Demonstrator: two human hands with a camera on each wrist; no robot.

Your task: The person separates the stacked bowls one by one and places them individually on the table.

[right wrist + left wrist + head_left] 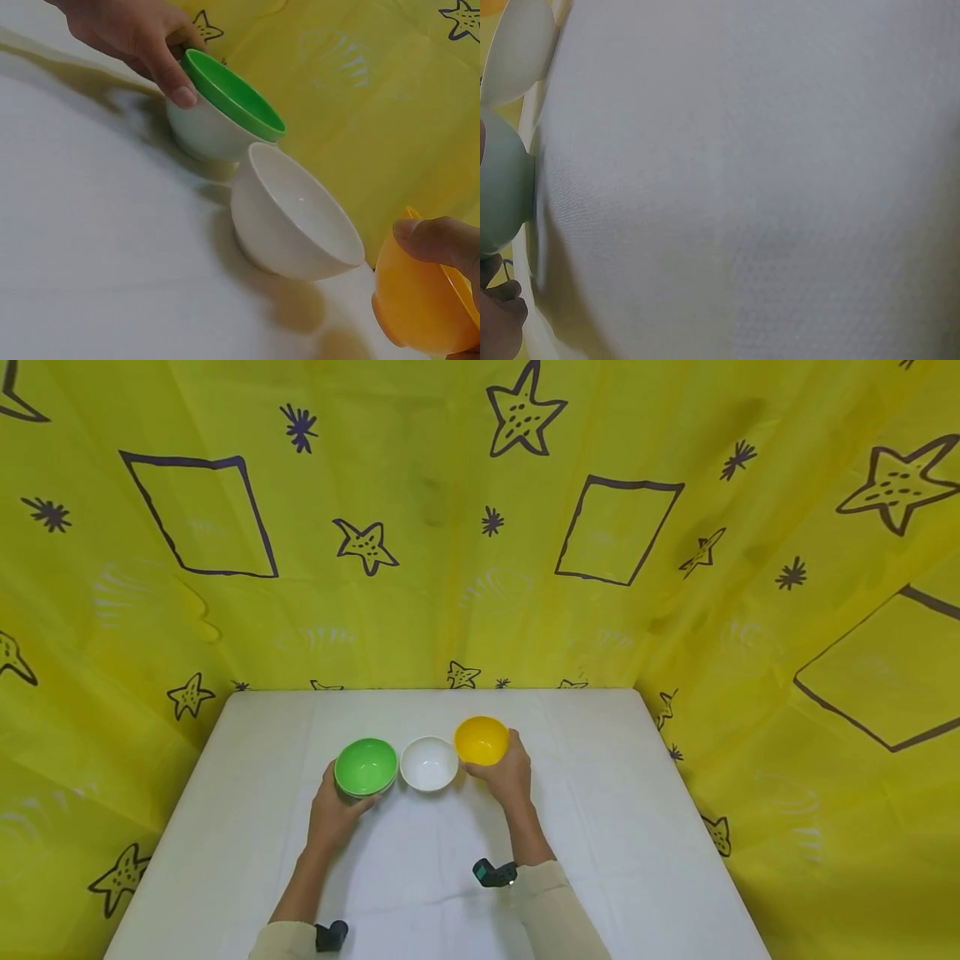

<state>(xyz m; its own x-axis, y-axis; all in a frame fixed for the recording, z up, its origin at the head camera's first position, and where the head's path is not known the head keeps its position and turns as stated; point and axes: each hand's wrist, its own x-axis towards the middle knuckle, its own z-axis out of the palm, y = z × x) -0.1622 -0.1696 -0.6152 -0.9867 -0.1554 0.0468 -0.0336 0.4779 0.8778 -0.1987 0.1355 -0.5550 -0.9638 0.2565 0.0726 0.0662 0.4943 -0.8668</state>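
Note:
A green bowl point(366, 767) sits nested inside a white bowl point(199, 129), its rim standing above the white one. My left hand point(333, 814) grips this pair from the left, thumb at the near side and fingers round the far side. To its right stands a single white bowl point(429, 765), upright, with neither hand on it. My right hand point(512, 774) holds a yellow bowl point(482, 741) by its right side, thumb on the near outer wall. In the right wrist view the yellow bowl point(420, 296) seems slightly raised, with a shadow beside it.
The bowls are in a row on a table with a white cloth point(442, 877). Yellow curtains point(420, 610) with drawn stars and frames hang behind the table and along both sides. Dark wrist devices point(495, 872) show at both sleeves.

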